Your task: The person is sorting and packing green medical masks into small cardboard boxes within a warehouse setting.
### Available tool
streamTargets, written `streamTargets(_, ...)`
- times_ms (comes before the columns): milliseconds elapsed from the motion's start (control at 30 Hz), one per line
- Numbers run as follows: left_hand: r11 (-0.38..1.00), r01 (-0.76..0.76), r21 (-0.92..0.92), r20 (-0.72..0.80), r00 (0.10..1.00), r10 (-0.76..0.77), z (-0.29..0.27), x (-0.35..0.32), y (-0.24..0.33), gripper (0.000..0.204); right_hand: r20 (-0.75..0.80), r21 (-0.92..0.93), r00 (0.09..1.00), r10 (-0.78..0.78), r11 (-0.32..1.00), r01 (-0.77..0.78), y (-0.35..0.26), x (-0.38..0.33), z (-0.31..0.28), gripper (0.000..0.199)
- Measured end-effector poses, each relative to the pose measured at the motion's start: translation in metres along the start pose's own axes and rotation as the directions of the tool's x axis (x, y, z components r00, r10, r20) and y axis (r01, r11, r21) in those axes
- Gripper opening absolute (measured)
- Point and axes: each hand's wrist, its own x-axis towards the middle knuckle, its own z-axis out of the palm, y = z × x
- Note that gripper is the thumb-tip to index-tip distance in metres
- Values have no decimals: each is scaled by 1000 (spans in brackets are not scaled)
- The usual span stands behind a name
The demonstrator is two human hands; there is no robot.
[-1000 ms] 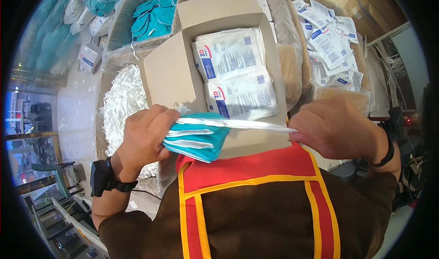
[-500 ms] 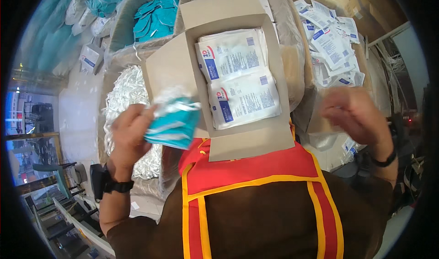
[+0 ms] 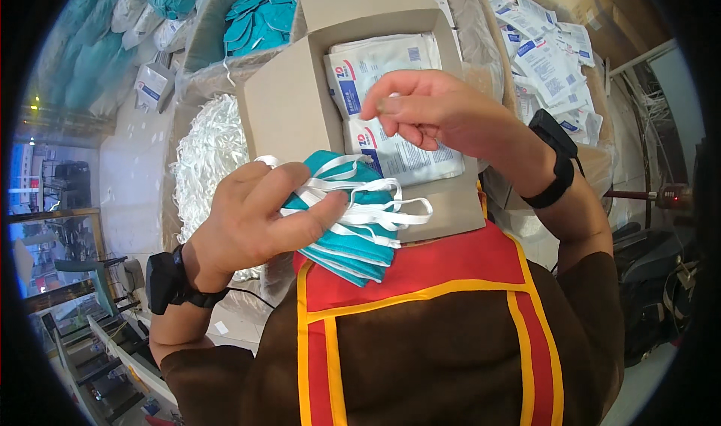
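Observation:
My left hand (image 3: 259,216) grips a folded teal face mask (image 3: 353,234) with white elastic straps (image 3: 375,208) bunched on top, held just below an open cardboard box (image 3: 289,103). My right hand (image 3: 439,114) hovers over the box with thumb and forefinger pinched together; whether it pinches a strap I cannot tell. Inside the box lie white sealed pouches (image 3: 398,155) with blue and red print. A black watch sits on each wrist.
A bin of white straps (image 3: 210,152) stands left of the box. Teal masks (image 3: 263,16) fill a bin behind it. Loose white pouches (image 3: 548,58) are heaped at the right. Teal bundles (image 3: 105,50) lie at the far left.
The mask was stretched between both hands, then my left hand took it alone. My right hand swung from the far right to above the box. The straps are now gathered on the mask.

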Motion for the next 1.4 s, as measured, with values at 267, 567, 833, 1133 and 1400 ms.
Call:
streamTargets(267, 998, -40, -51, -13, 999, 39, 5, 4, -2, 45, 300, -264, 953, 51, 964, 32, -2, 6, 25, 24)
streamTargets(567, 994, -63, -94, -17, 998, 61, 11, 8, -4, 44, 344, -325, 939, 21, 941, 98, 7, 11, 17, 17)
streamTargets(833, 997, -49, -58, 29, 998, 50, 9, 7, -7, 45, 282, -198, 941, 187, 971, -134, -4, 8, 20, 19)
streamTargets(1133, 999, -34, 7, 54, 998, 34, 6, 6, -8, 44, 313, -567, 942, 119, 819, 86, -12, 2, 7, 16)
streamTargets(1400, 983, 170, -70, -3, 985, -171, 10, 4, -13, 46, 179, -409, 955, 237, 901, -147, -26, -22, 13, 23)
